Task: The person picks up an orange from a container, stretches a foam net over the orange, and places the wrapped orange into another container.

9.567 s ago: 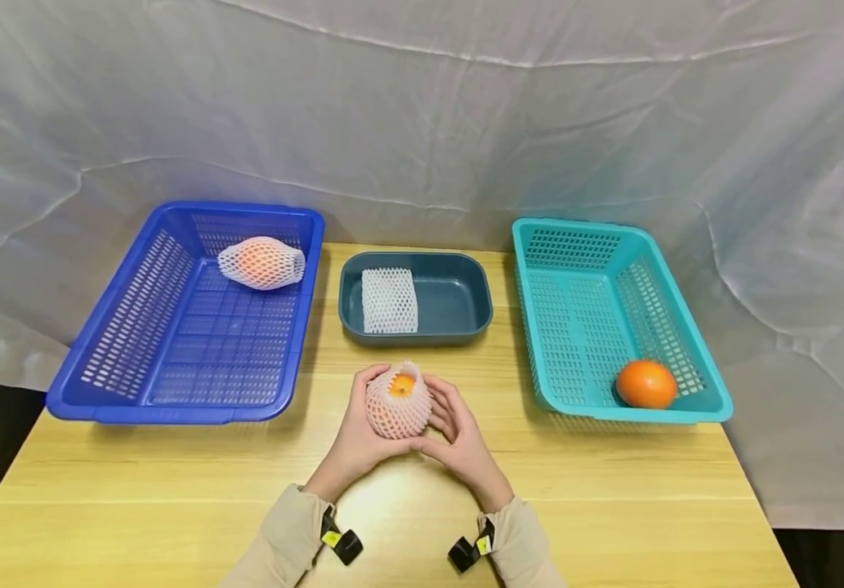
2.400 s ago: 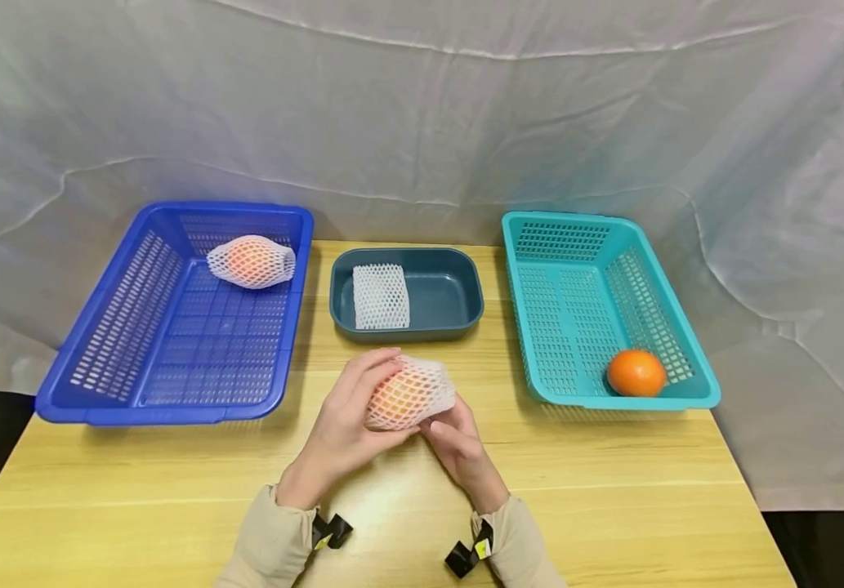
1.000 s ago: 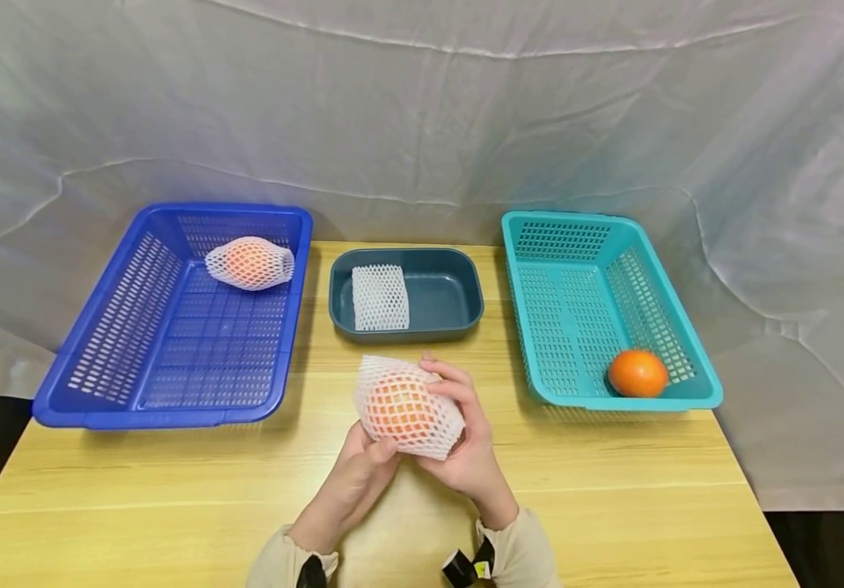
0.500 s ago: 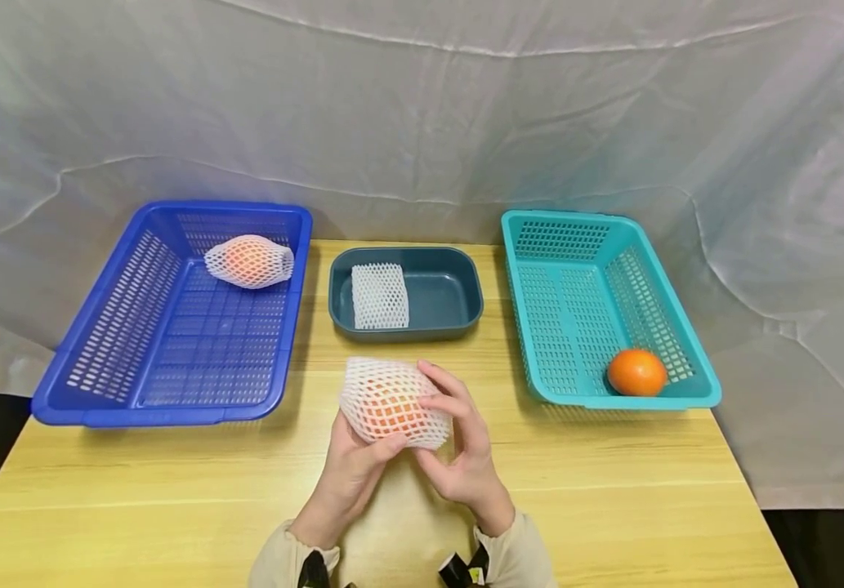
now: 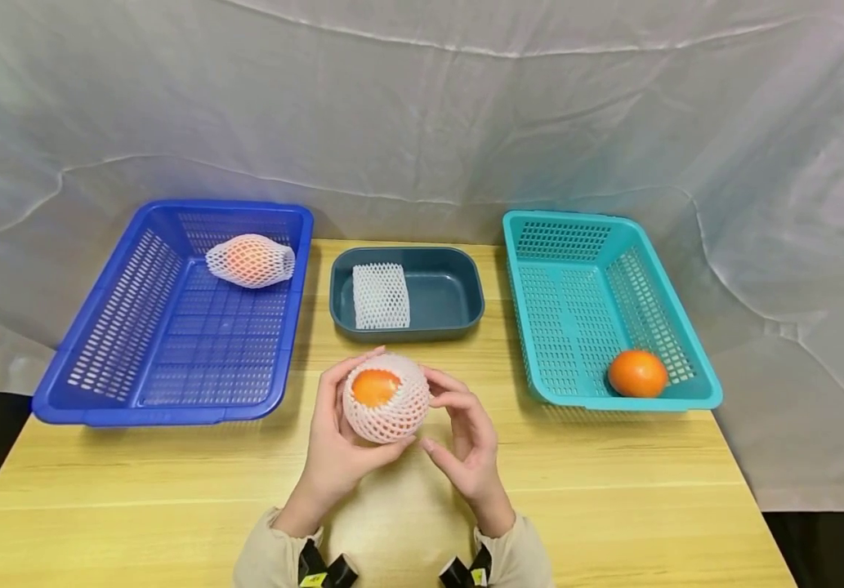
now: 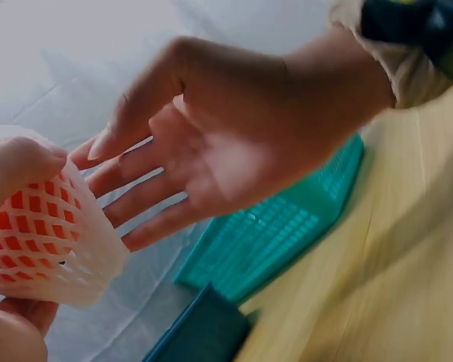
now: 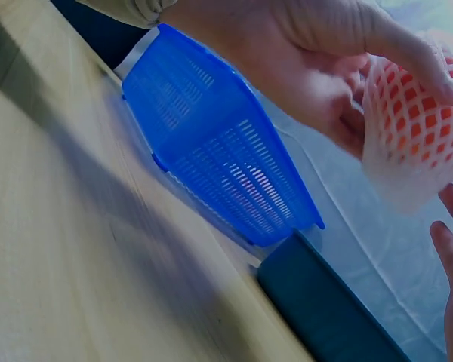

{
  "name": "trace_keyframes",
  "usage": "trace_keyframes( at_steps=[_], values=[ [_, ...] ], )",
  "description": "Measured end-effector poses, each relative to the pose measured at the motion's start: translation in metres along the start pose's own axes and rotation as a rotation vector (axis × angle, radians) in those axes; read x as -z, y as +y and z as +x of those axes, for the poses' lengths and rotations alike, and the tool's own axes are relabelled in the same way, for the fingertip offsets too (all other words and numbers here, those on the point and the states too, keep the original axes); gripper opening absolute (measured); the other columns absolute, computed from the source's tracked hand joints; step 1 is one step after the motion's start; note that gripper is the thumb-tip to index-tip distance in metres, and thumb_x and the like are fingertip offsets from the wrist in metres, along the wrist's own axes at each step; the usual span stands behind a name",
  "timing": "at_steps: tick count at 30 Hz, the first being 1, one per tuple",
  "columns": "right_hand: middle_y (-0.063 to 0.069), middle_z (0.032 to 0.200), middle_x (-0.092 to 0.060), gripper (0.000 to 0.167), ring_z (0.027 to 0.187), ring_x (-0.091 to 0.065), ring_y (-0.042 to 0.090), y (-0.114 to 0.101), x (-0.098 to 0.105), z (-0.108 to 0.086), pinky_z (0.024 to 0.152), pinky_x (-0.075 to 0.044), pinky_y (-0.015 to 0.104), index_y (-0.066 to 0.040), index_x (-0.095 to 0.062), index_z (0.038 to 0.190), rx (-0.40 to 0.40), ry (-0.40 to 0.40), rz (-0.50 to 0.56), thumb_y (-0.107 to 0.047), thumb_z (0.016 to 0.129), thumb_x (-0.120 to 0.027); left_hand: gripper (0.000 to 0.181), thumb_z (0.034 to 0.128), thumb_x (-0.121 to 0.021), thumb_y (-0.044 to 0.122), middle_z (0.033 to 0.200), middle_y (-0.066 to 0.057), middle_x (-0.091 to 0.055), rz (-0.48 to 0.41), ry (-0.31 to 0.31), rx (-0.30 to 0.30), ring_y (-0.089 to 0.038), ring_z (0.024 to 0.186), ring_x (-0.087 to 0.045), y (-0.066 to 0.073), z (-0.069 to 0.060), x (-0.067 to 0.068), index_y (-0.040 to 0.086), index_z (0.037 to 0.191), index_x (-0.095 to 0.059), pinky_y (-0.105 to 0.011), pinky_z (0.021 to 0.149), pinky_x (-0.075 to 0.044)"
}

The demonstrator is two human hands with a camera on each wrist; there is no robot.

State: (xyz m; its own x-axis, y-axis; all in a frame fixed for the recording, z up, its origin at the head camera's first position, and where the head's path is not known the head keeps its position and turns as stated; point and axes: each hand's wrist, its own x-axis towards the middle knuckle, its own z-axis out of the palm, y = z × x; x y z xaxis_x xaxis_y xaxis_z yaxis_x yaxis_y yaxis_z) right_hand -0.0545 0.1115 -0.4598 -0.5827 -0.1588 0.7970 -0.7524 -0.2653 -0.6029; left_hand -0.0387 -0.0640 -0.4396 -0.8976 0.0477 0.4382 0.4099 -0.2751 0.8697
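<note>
One orange (image 5: 376,388), partly sleeved in foam net (image 5: 395,420), sits in the curled left hand (image 5: 333,445); the right hand (image 5: 471,453), fingers loosely spread, stands at its side, contact uncertain. Step in hand is judged to be adjusting the net; the next move appears to call for seating it evenly over the exposed skin. From the fruit, raised rims stand at 10 o'clock (blue basket (image 5: 157,416)), 12 (dark tray (image 5: 439,298)) and 2 (turquoise basket (image 5: 561,327)); bare table (image 5: 135,506) at 4 and 8 offers room.

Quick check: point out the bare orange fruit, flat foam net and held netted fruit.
Bare orange fruit (image 5: 638,374), head view: middle of its skin.
Flat foam net (image 5: 381,296), head view: middle of its upper face.
Held netted fruit (image 5: 390,416), head view: netting below the opening.
</note>
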Motion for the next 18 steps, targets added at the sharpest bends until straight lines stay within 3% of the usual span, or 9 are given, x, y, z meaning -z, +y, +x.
trace_keyframes(
  at_steps=[5, 8, 13, 18],
  values=[
    [0.036, 0.136, -0.047, 0.029, 0.130, -0.046, 0.043, 0.002, 0.002, -0.004, 0.110, -0.038, 0.048, 0.017, -0.050, 0.110, -0.072, 0.068, 0.112, 0.006, 0.085, -0.057, 0.098, 0.0533, -0.084, -0.022, 0.144, -0.026, -0.044, 0.090, -0.038, -0.165, -0.034, 0.134, -0.042, -0.001, 0.002, 0.002, -0.010, 0.137, -0.034, -0.039, 0.113, -0.034],
    [0.037, 0.136, -0.045, 0.034, 0.127, -0.047, 0.044, 0.007, 0.004, -0.005, 0.108, -0.039, 0.050, 0.017, -0.048, 0.113, -0.144, 0.140, 0.241, 0.011, 0.080, -0.049, 0.098, 0.0529, -0.086, -0.018, 0.142, -0.028, -0.045, 0.118, -0.036, -0.204, -0.034, 0.133, -0.044, 0.000, 0.004, 0.002, -0.012, 0.137, -0.034, -0.039, 0.113, -0.036],
    [0.034, 0.133, -0.048, 0.037, 0.118, -0.054, 0.040, 0.022, 0.013, -0.013, 0.102, -0.046, 0.049, 0.013, -0.048, 0.119, -0.279, 0.232, 0.413, 0.015, 0.083, -0.038, 0.100, 0.0564, -0.086, -0.013, 0.140, -0.021, -0.045, 0.104, 0.004, -0.103, -0.029, 0.127, -0.048, 0.007, 0.002, 0.003, -0.005, 0.142, -0.035, -0.037, 0.108, -0.042],
    [0.027, 0.125, -0.056, 0.035, 0.109, -0.059, 0.032, 0.038, 0.020, -0.024, 0.095, -0.051, 0.043, 0.009, -0.051, 0.120, -0.441, 0.238, 0.439, 0.014, 0.088, -0.036, 0.094, 0.0679, -0.079, -0.009, 0.143, -0.020, -0.040, 0.015, 0.021, -0.029, -0.029, 0.127, -0.048, 0.013, 0.004, 0.007, -0.001, 0.149, -0.031, -0.039, 0.105, -0.044]
  ],
)
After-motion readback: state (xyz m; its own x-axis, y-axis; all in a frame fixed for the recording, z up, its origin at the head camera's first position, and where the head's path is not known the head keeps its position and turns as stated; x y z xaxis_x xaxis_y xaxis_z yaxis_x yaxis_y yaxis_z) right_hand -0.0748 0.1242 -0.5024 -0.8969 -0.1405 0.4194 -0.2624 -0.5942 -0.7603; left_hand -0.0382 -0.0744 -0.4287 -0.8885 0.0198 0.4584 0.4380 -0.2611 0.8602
